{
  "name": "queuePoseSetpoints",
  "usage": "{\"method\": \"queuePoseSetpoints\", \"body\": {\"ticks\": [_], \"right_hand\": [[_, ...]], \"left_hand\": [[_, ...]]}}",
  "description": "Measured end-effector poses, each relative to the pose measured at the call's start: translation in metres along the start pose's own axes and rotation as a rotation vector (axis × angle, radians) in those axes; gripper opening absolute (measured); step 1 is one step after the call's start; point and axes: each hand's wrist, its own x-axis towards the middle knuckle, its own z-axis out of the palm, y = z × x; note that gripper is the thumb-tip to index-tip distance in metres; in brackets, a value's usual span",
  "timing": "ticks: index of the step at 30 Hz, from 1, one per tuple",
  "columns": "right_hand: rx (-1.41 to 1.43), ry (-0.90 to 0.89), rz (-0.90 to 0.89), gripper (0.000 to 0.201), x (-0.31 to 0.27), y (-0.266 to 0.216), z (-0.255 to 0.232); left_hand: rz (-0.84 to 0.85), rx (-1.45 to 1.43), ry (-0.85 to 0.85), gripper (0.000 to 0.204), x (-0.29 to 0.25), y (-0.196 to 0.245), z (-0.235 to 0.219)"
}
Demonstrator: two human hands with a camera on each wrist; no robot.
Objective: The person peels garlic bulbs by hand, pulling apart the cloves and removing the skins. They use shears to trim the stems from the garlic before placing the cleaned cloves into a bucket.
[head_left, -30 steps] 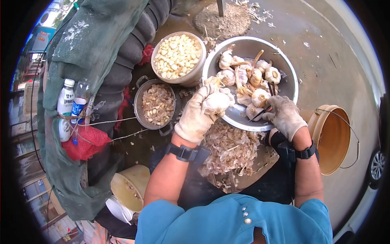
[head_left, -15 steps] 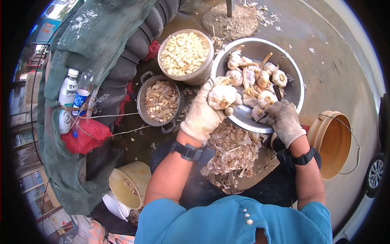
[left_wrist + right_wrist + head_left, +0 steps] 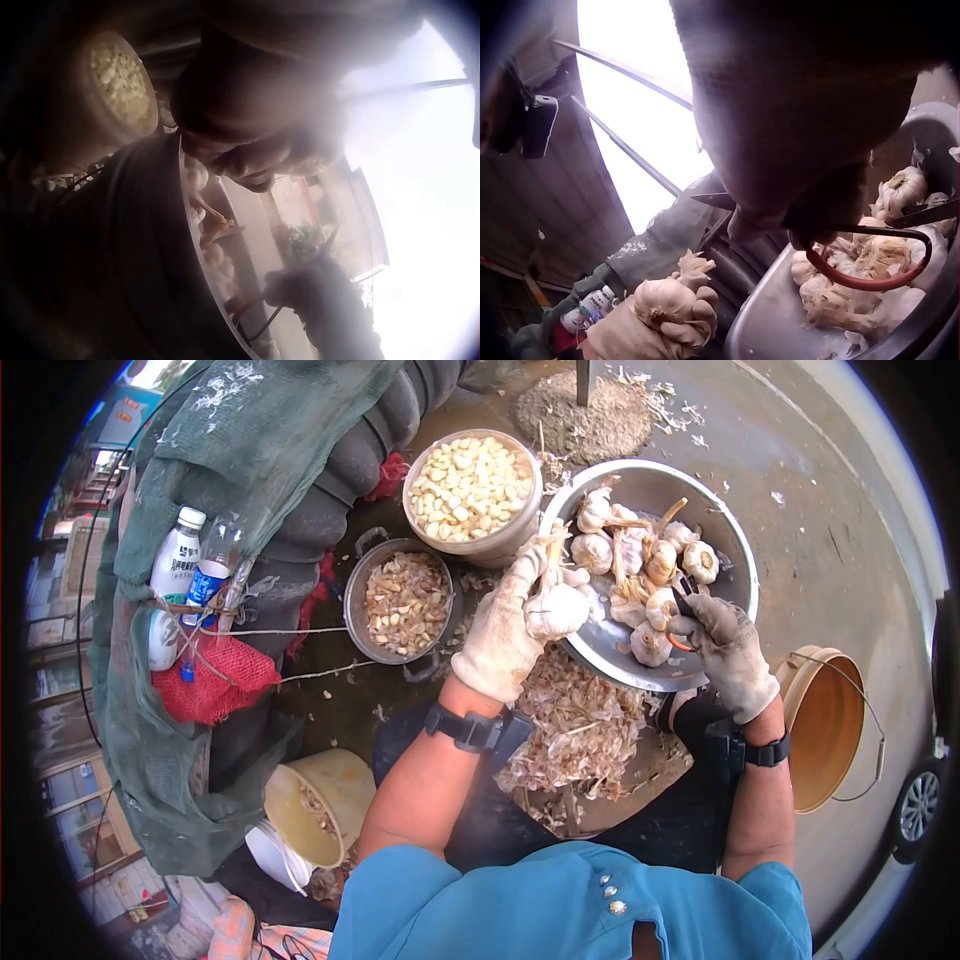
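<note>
Grip control, two-handed work

1. Position. The garlic bulb [image 3: 556,612] was in my gloved left hand [image 3: 500,638], at the near-left side of the metal bowl [image 3: 737,575], with its stem [image 3: 549,563] upward. Loose bulbs [image 3: 660,562] lay inside the bowl.

2. Hand state. My left fingers were curled round the bulb. My gloved right hand [image 3: 730,655] was closed on the scissors [image 3: 862,283], over the right side of the bowl and apart from the held bulb. I could not tell how wide the blades stood.

3. Support. In my judgement, sound work required a firm hold low on the bulb, with the stem exposed and every fingertip behind the line of the blades. Squeezing too hard risked splitting cloves loose.

4. Tool. The blade tip [image 3: 714,199] projected past my right fingers toward the left-hand side. That called for a slow approach, tip aimed clear of the left glove. The loose bulbs near the handle could have snagged it, so lifting clear before crossing was the safer path.
</note>
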Motion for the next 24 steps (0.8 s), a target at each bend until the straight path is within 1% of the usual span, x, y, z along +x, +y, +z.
{"method": "queuePoseSetpoints", "body": {"ticks": [2, 3, 4, 5, 6, 7, 9, 10, 11, 13, 14, 15, 16, 17, 18, 19, 21, 22, 23, 24], "right_hand": [[0.503, 0.035, 0.195, 0.022, -0.004, 0.002, 0.012], [0.502, 0.035, 0.195, 0.022, -0.004, -0.002, 0.012], [0.539, -0.018, 0.266, 0.023, -0.002, -0.009, 0.01], [0.574, -0.07, 0.335, 0.024, 0.002, -0.019, 0.008], [0.633, -0.082, 0.271, 0.025, 0.008, -0.034, 0.006], [0.631, -0.084, 0.269, 0.025, 0.009, -0.039, 0.009], [0.676, -0.207, 0.369, 0.029, 0.009, -0.042, 0.011], [0.537, -0.255, 0.219, 0.031, 0.013, -0.037, 0.013], [0.536, -0.256, 0.216, 0.031, 0.015, -0.041, 0.015], [0.528, -0.334, 0.425, 0.031, 0.023, -0.062, 0.016], [0.588, -0.375, 0.433, 0.027, 0.027, -0.061, 0.017], [0.59, -0.378, 0.434, 0.027, 0.027, -0.064, 0.019], [0.731, -0.366, 0.476, 0.025, 0.025, -0.07, 0.023], [0.876, -0.353, 0.518, 0.024, 0.026, -0.074, 0.026], [0.71, -0.363, 0.471, 0.022, 0.028, -0.074, 0.026], [0.718, -0.366, 0.474, 0.022, 0.026, -0.072, 0.03], [0.637, -0.336, 0.352, 0.023, 0.02, -0.065, 0.036], [0.561, -0.332, 0.374, 0.022, 0.022, -0.071, 0.034], [0.562, -0.333, 0.379, 0.022, 0.021, -0.07, 0.035], [0.584, -0.308, 0.423, 0.021, 0.02, -0.069, 0.036]], "left_hand": [[-0.024, -0.015, -0.004, 0.054, 0.002, 0.001, -0.01], [-0.129, -0.217, -0.173, 0.055, 0.006, 0.003, -0.017], [-0.234, -0.421, -0.343, 0.056, 0.009, 0.003, -0.022], [-0.231, -0.424, -0.348, 0.056, 0.009, -0.001, -0.024], [-0.131, -0.241, -0.207, 0.056, -0.001, 0.007, -0.007], [-0.031, -0.057, -0.063, 0.055, -0.008, 0.012, 0.004], [-0.01, -0.007, -0.035, 0.054, -0.012, 0.015, 0.01], [0.011, 0.046, -0.007, 0.053, -0.012, 0.016, 0.011], [0.014, 0.046, -0.007, 0.053, -0.012, 0.017, 0.008], [-0.004, 0.044, -0.188, 0.056, -0.011, 0.018, 0.0], [-0.005, 0.044, -0.184, 0.056, -0.011, 0.018, -0.001], [0.068, 0.176, -0.121, 0.057, -0.011, 0.018, -0.002], [0.141, 0.307, -0.056, 0.058, -0.011, 0.017, -0.002], [0.14, 0.309, -0.048, 0.058, -0.011, 0.018, -0.003], [0.148, 0.352, -0.005, 0.058, -0.013, 0.02, -0.001], [0.156, 0.395, 0.037, 0.058, -0.015, 0.022, 0.001], [0.113, 0.389, 0.053, 0.059, -0.016, 0.025, 0.006], [0.074, 0.377, 0.063, 0.06, -0.016, 0.024, 0.007], [0.07, 0.376, 0.064, 0.06, -0.015, 0.023, 0.007], [0.102, 0.425, 0.043, 0.059, -0.015, 0.022, 0.006]]}}
